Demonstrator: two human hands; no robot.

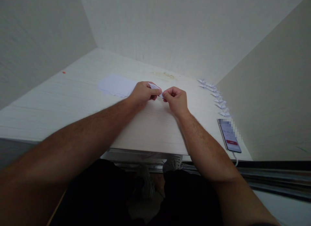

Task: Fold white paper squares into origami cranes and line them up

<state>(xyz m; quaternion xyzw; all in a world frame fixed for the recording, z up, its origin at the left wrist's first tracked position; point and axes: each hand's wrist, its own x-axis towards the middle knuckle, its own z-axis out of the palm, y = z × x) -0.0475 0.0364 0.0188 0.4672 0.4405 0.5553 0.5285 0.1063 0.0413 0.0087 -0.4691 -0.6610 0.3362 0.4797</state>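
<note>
A small folded piece of white paper [154, 86] is held between my two hands, just above the table. My left hand [143, 92] is closed on it, with the thumb lying along its near side. The fingertips of my right hand [177, 98] pinch its right end. Part of the paper is covered by my fingers, so its full shape is hidden. Just left of my left hand lie several flat white paper sheets [115, 84], loosely stacked.
Several folded paper cranes [220, 105] stand in a row along the table's right side. Nearer to me lies a phone [229, 137] with a cable [235, 158]. Walls [170, 31] enclose the pale table [150, 132] on the left, back and right. A small orange spot [63, 72] is at far left.
</note>
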